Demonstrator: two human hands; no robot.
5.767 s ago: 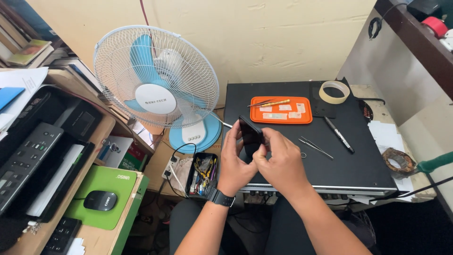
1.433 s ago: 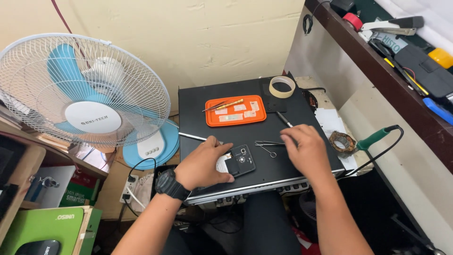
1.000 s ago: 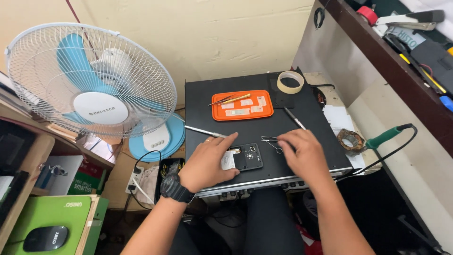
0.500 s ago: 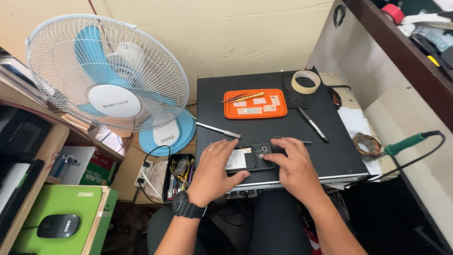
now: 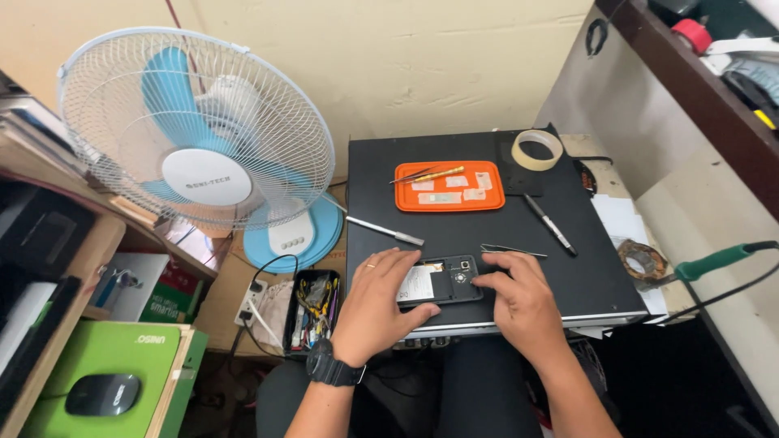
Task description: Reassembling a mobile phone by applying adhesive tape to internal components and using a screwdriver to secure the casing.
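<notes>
An opened black phone [image 5: 442, 281] lies flat near the front edge of a black box-shaped work surface [image 5: 479, 235], its inner parts showing. My left hand [image 5: 380, 304], with a black wristwatch and a ring, rests on the phone's left end, fingers spread. My right hand [image 5: 519, 302] touches the phone's right end with its fingertips. Tweezers [image 5: 511, 251] lie just beyond my right hand.
An orange tray [image 5: 450, 186] with small parts and a tool sits at the back, a tape roll [image 5: 537, 149] beside it. A pen [image 5: 550, 224] and a metal tool [image 5: 381, 230] lie nearby. A soldering iron [image 5: 718, 261] rests right. A blue-and-white fan [image 5: 199, 146] stands left, a tool box [image 5: 315, 312] below.
The phone was held up in both hands, then laid flat on the black surface. My right hand moved from the tweezers onto the phone's right end.
</notes>
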